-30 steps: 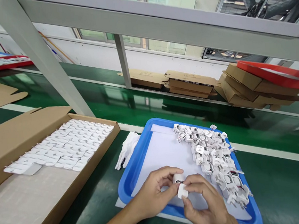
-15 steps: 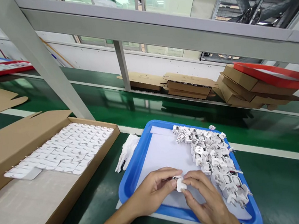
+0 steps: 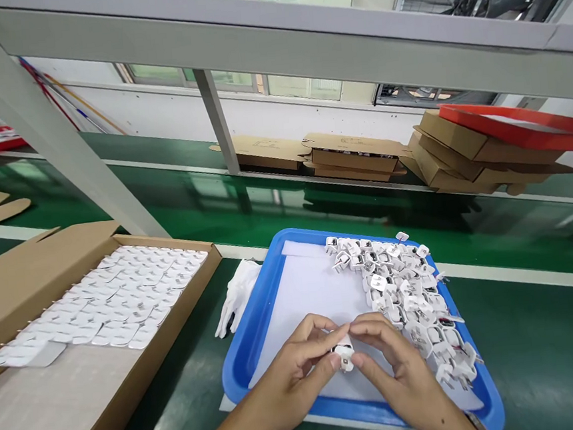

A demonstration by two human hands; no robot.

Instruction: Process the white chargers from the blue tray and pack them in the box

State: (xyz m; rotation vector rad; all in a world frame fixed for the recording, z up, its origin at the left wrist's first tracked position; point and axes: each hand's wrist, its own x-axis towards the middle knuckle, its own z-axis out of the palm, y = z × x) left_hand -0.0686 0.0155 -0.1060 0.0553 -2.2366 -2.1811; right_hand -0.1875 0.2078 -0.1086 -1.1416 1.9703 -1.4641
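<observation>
A small white plug charger (image 3: 346, 358) is pinched between my two hands over the near part of a blue tray (image 3: 247, 352). My left hand (image 3: 300, 369) grips its left side with thumb and forefinger. On the other side, the thumb and fingertips of my right hand (image 3: 401, 373) press against it. Metal shows on its near face, and a dark gap on its upper side; my fingers hide the rest. Many similar white plug chargers (image 3: 414, 297) lie heaped along the tray's right side, several with prongs sticking up.
An open cardboard box (image 3: 191, 277) at the left holds rows of white pieces. A white glove (image 3: 239, 291) lies between box and tray. Beyond, a grey metal frame (image 3: 272, 49) crosses the view. Cardboard boxes (image 3: 462, 153) and a red tray (image 3: 520, 127) are stacked at the back right.
The charger has been turned in my fingers, so a face with metal now points toward me. My right fingers have moved up over its top. The view has shifted slightly.
</observation>
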